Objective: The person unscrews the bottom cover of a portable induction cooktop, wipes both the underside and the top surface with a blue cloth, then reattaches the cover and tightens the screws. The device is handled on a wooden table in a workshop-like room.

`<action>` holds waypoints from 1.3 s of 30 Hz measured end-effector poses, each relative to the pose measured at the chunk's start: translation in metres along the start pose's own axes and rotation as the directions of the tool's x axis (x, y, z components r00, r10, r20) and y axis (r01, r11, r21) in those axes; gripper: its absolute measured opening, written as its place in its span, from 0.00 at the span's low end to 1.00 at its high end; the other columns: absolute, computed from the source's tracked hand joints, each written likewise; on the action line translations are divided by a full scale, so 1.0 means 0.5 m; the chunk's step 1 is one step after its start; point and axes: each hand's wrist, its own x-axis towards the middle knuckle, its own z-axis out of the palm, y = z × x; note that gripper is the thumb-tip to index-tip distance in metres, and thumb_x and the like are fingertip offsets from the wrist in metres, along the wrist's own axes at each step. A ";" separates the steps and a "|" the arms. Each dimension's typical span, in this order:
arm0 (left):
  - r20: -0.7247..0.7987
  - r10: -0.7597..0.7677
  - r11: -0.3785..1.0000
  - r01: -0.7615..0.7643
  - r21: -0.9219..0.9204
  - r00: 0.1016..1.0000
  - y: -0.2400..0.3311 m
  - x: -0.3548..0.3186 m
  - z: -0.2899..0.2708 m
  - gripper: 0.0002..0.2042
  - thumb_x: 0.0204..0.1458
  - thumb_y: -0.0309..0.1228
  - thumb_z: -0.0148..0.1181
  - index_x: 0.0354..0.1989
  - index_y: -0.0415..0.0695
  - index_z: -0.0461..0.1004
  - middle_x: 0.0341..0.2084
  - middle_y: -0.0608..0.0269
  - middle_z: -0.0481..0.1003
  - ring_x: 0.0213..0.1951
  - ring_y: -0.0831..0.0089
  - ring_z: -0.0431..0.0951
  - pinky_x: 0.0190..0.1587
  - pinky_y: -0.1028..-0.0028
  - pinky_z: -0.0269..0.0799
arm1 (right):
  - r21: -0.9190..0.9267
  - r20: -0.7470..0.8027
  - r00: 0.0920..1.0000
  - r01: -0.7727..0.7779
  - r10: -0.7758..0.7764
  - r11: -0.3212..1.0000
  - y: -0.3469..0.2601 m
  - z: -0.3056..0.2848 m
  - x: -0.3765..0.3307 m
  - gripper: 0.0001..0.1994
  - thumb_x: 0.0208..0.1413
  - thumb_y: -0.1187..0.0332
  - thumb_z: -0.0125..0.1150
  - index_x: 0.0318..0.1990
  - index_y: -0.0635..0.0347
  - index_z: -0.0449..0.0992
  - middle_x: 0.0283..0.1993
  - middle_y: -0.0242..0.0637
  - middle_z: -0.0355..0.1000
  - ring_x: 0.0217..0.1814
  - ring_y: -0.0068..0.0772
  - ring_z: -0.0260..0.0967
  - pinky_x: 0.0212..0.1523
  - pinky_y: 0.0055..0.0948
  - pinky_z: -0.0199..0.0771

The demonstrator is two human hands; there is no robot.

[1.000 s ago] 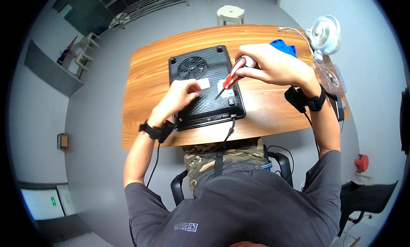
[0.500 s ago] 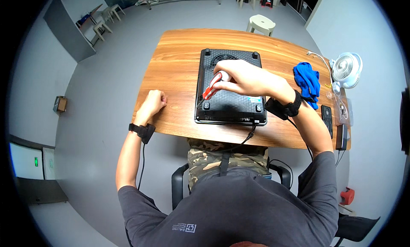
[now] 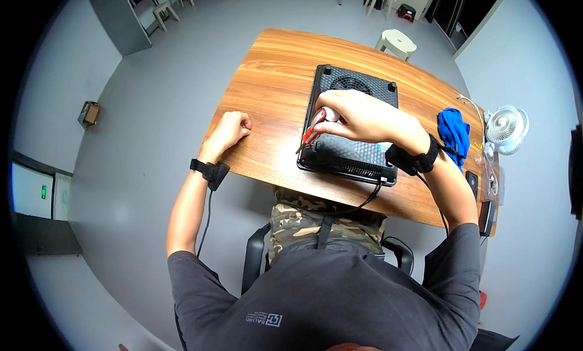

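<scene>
An upside-down induction cooker (image 3: 355,146) lies on the wooden table, its black underside facing up with a round fan vent (image 3: 351,85) and small corner feet. Over its left part, my right hand (image 3: 358,117) is closed around a red-and-white handled screwdriver (image 3: 314,127). The thin shaft slants down to the near left corner of the cooker; I cannot tell whether its tip touches a screw. My left hand (image 3: 231,131) rests curled on the table, left of the cooker. Whatever its fingers may hold is hidden.
A black cord (image 3: 371,196) leaves the cooker's near edge and drops toward my lap. At the table's right lie a blue cloth (image 3: 453,132), a small white fan (image 3: 505,126), cables, a dark phone (image 3: 472,181) and a black box-shaped thing (image 3: 486,217). A white stool (image 3: 398,43) stands beyond.
My view has shifted and turned, so table and cooker appear farther right and tilted. The right hand keeps its grip on the screwdriver near the same corner. My left hand stays curled on the table.
</scene>
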 end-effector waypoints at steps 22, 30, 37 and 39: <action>0.128 0.376 0.848 -0.285 -0.447 0.918 0.282 -0.054 0.028 0.12 0.51 0.31 0.73 0.38 0.36 0.80 0.31 0.54 0.83 0.35 0.62 0.84 0.40 0.66 0.78 | -0.106 0.071 0.997 0.033 -0.026 0.994 -0.054 0.011 0.039 0.22 0.62 0.49 0.65 0.36 0.64 0.74 0.30 0.50 0.78 0.35 0.55 0.79 0.37 0.46 0.78; 0.208 0.258 0.924 -0.178 -0.337 0.943 0.294 -0.063 0.034 0.12 0.49 0.28 0.74 0.39 0.36 0.82 0.34 0.56 0.85 0.38 0.67 0.85 0.45 0.67 0.79 | -0.102 0.090 0.996 0.014 -0.005 0.995 -0.050 0.033 0.036 0.22 0.62 0.49 0.65 0.37 0.64 0.75 0.30 0.50 0.78 0.36 0.55 0.79 0.38 0.46 0.79; 0.196 0.289 0.914 -0.209 -0.348 0.937 0.283 -0.059 0.041 0.11 0.49 0.28 0.74 0.39 0.37 0.82 0.34 0.56 0.85 0.38 0.67 0.85 0.44 0.67 0.79 | -0.105 0.111 0.994 -0.005 0.016 0.994 -0.050 0.033 0.037 0.23 0.62 0.48 0.64 0.37 0.63 0.75 0.31 0.50 0.78 0.37 0.55 0.79 0.39 0.46 0.79; 0.210 0.278 0.915 -0.192 -0.354 0.937 0.283 -0.057 0.044 0.11 0.49 0.28 0.74 0.38 0.37 0.82 0.33 0.56 0.85 0.38 0.68 0.85 0.44 0.67 0.79 | -0.106 0.100 0.995 -0.002 0.013 0.994 -0.049 0.035 0.035 0.23 0.62 0.47 0.64 0.38 0.63 0.75 0.31 0.50 0.78 0.37 0.55 0.79 0.39 0.46 0.79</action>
